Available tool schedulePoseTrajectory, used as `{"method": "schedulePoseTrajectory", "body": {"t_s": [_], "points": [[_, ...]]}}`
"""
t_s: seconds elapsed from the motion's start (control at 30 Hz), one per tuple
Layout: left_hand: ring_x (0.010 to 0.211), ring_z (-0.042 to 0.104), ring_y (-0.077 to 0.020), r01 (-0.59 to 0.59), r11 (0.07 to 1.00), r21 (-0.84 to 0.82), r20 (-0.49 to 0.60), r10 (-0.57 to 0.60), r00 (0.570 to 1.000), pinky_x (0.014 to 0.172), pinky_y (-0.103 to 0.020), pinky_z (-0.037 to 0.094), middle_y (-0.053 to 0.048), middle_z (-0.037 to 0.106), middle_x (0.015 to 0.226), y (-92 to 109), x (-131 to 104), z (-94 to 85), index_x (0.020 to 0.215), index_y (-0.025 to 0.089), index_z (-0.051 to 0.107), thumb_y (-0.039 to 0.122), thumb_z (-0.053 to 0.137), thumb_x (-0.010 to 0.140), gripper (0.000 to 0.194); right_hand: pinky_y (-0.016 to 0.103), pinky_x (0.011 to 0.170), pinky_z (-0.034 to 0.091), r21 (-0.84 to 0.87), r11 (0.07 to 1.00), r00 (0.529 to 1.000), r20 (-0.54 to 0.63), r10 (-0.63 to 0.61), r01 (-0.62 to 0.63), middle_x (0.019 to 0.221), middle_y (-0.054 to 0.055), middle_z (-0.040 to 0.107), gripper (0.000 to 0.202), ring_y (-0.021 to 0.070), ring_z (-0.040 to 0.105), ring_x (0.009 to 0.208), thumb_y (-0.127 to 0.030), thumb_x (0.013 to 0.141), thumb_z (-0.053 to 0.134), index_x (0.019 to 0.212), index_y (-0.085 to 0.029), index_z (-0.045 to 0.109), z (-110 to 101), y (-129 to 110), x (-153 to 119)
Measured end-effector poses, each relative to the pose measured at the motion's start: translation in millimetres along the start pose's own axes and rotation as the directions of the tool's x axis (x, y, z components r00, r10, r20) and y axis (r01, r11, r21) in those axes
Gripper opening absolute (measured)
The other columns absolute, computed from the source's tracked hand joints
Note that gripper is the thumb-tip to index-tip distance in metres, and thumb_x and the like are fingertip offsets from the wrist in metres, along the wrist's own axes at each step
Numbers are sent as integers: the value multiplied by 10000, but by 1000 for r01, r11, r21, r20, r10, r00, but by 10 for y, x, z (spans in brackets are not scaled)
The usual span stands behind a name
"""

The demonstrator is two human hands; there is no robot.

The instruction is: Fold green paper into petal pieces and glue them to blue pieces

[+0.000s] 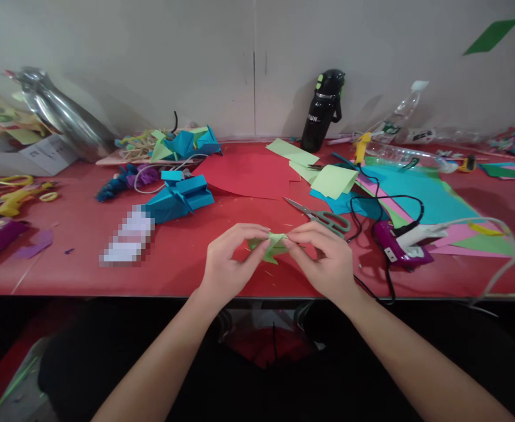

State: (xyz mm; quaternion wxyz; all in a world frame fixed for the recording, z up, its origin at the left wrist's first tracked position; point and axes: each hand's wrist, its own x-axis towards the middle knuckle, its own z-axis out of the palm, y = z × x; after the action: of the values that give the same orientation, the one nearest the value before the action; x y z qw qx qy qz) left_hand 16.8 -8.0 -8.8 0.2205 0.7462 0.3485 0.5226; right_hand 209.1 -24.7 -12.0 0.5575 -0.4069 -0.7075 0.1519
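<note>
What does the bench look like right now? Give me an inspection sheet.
Surface: red table, crowded.
Job's things: small green paper, folded, held above the table.
Clutter: scissors, blue paper models, paper sheets, black bottle, purple glue gun.
Grippers: left hand and right hand pinch the paper from opposite sides.
Cables: black cord loops by the glue gun.
Surroundings: pale wall behind.
</note>
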Motion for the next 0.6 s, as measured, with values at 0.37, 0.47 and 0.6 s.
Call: {"method": "schedulePoseTrajectory", "body": {"t_s": [0.37,0.47,0.6], "points": [[1139,693,-267,192,947,-258,112,-169,979,976,-427,566,-100,728,1233,-11,-33,-24,987,220,768,214,728,888,108,374,753,570,11,1000,1000,-16,4,-4,895,49,715,126,200,683,842,-139,905,665,915,-249,725,2,8,-16],[1109,702,-269,216,942,-258,106,-195,975,962,-430,573,-102,735,1211,-9,-36,-23,962,216,771,231,736,883,87,382,756,577,1,1000,1000,-12,7,-7,893,48,725,116,209,690,841,-166,910,663,912,-259,731,3,13,-19],[1086,708,-262,214,941,-262,113,-190,975,931,-413,593,-100,749,1168,-2,-38,-13,993,217,770,228,738,879,119,383,752,581,11,1000,1000,-20,11,-11,889,48,725,110,214,691,836,-176,906,663,900,-260,733,7,15,-18]]}}
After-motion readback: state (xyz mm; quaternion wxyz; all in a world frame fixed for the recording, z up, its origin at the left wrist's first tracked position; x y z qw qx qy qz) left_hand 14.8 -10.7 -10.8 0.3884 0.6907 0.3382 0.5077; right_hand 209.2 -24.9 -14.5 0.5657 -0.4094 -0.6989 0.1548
